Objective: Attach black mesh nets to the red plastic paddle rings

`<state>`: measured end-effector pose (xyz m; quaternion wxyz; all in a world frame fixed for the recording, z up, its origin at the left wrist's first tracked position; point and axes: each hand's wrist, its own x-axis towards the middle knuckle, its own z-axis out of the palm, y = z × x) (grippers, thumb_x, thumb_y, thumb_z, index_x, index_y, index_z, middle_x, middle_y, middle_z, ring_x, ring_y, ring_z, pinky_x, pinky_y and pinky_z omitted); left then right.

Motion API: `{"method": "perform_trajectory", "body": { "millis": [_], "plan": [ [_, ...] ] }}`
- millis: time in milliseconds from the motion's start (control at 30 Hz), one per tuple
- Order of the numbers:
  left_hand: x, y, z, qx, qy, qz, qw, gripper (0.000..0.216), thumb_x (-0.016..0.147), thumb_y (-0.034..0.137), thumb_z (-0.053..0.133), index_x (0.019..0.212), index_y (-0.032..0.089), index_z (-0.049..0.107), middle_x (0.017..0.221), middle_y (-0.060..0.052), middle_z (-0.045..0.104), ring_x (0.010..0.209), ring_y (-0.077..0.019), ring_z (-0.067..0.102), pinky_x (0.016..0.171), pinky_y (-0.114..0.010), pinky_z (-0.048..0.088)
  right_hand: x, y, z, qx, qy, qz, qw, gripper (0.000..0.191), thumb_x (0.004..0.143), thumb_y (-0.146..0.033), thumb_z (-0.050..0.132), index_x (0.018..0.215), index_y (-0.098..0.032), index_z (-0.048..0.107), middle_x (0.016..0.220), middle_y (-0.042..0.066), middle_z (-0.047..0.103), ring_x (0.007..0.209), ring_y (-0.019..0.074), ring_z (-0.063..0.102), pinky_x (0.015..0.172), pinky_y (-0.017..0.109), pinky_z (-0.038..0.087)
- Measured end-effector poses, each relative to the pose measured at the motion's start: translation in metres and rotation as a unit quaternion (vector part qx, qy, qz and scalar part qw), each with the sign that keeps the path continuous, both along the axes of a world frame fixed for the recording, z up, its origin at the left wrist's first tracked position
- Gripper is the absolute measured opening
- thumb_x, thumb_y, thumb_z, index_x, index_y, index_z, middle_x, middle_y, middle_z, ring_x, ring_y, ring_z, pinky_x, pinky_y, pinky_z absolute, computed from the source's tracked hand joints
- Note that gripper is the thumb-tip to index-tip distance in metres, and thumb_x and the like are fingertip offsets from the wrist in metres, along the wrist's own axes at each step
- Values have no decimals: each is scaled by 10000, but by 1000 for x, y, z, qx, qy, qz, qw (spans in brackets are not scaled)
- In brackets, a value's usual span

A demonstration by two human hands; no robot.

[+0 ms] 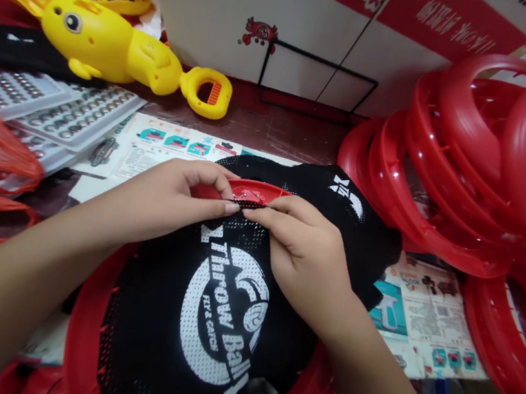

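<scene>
A black mesh cloth lies over a red plastic ring directly in front of the person, its perforated edge at the ring's far rim. White print on it reads "Throw Ball" and "FLY & CATCH", with a ball drawn beside the words. The left hand and right hand both pinch that edge, thumbs and fingers nearly together. Another black cloth with white print lies just beyond. Farther out are stacked red rings, a yellow toy and a white box bearing a red crab.
</scene>
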<state>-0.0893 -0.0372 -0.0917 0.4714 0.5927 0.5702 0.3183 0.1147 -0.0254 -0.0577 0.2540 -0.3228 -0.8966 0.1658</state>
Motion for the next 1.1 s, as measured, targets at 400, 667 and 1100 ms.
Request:
{"method": "perform_trajectory", "body": {
  "millis": [400,667,1100],
  "plan": [
    [14,0,-1,37,149,57,987,246,854,444,502,775,217,552,718,21,516,641,-156,433,615,-299,324,-3,3,-9,13,-130,-36,991,407,929,-75,355,1137,-130,701,902,112,613,806,203,473,750,338,461],
    [19,0,3,45,197,72,977,211,858,390,476,766,210,539,751,8,529,663,-162,429,648,-314,321,-4,4,-14,5,-148,-40,988,433,910,-38,375,1219,-147,658,898,102,586,811,203,443,751,331,443],
    [17,-1,1,55,190,59,978,171,821,377,518,805,218,578,789,5,580,672,-161,482,659,-314,374,0,10,3,-130,-18,-130,983,251,864,-119,572,1073,-155,705,878,27,723,770,144,623,743,270,479]
  ]
}}
